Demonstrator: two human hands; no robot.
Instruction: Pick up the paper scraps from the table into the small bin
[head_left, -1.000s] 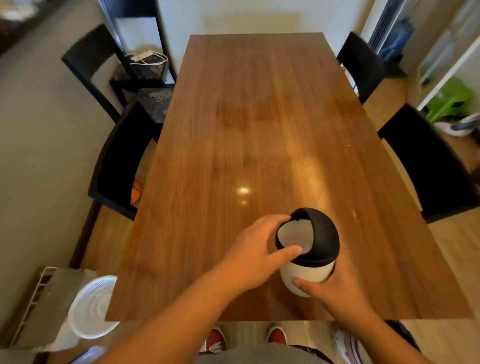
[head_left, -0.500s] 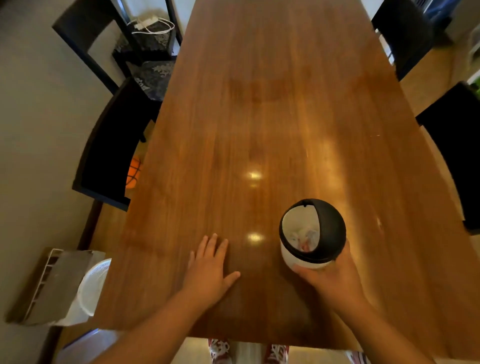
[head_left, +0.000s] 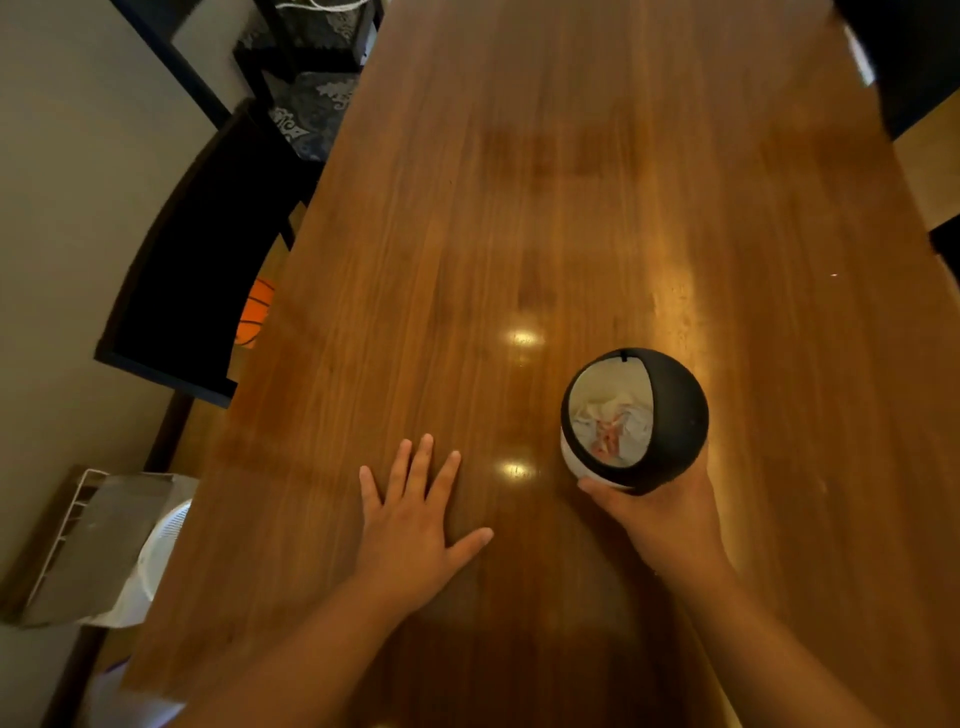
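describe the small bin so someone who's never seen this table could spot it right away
Start at the long brown wooden table and look to its near right part. There the right hand grips a small round white bin with a black domed lid. It is the only object on the table, and crumpled white and pink paper scraps show through its opening.

A home dining room: long wooden table (head_left: 571, 208) with dark chairs (head_left: 197, 280), basketball (head_left: 255, 312) underneath.
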